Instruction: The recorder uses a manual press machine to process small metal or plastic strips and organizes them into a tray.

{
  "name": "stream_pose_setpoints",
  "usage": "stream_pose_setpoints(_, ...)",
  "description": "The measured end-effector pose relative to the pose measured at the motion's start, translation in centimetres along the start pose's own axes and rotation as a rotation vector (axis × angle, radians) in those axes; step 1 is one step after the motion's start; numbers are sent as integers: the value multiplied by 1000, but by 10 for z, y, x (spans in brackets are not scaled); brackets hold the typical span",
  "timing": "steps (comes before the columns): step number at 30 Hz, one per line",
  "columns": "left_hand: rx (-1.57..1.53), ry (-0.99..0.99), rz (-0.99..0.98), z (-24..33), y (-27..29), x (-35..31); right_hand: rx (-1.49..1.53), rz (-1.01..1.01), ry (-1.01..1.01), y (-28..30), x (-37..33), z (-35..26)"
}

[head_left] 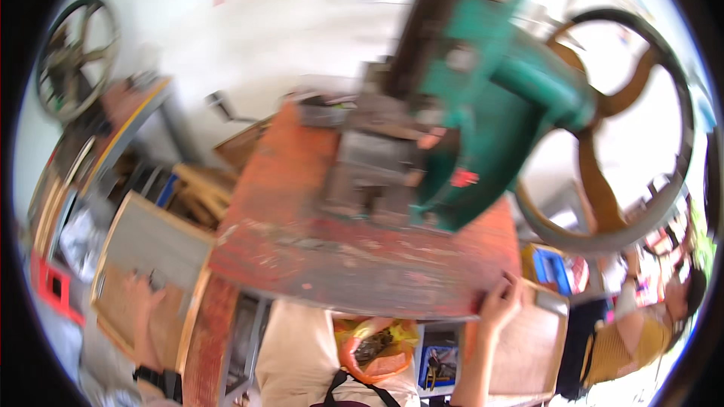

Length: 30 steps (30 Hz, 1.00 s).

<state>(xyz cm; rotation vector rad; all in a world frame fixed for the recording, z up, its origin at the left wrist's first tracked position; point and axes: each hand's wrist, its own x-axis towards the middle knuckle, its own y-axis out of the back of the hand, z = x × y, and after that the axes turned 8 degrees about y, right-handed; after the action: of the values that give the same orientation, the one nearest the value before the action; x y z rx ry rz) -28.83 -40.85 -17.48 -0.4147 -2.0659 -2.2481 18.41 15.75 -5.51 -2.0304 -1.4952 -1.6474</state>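
My left hand [145, 295] reaches over a shallow wooden tray [113, 245] on the left. A small dark piece shows at its fingertips, too blurred to name. At the red table's right front corner, my right hand [501, 303] is held with bent fingers, next to a second wooden tray [532, 339]. Whatever those fingers grip is too small and smeared to make out. Between and beyond my hands stands a green hand press [483, 105] with a big spoked wheel [596, 173] on its right. Its grey metal die block [369, 166] rests on the worn red table [302, 249].
An orange-yellow plastic bag [381, 347] of small pieces sits below the table edge, beside a blue bin [439, 368]. Another wheeled press [79, 56] stands far left. A person in a striped top [626, 347] is at the right. A red frame [54, 286] lies left.
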Motion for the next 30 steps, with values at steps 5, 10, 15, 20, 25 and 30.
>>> stream_pose_setpoints(5, -9, 152, -275, 38, 27, -8, 46, -103, -43, 10, 4, -5)
stream_pose_setpoints(10, -4, 134, -278, 46, 23, -17, 31, -89, -12, 22, 9, -5)
stream_pose_setpoints(15, -57, 85, -156, 34, 19, -15, 91, -86, -33, 20, 7, -7)
stream_pose_setpoints(20, -301, 292, -414, 26, 42, -22, 135, -112, -31, 19, 6, -7)
stream_pose_setpoints(25, -920, 315, -364, 43, 92, -57, 116, -113, -30, 21, 8, -6)
stream_pose_setpoints(30, -1081, -23, -511, 140, 197, -81, 168, -104, -10, 17, 7, -8)
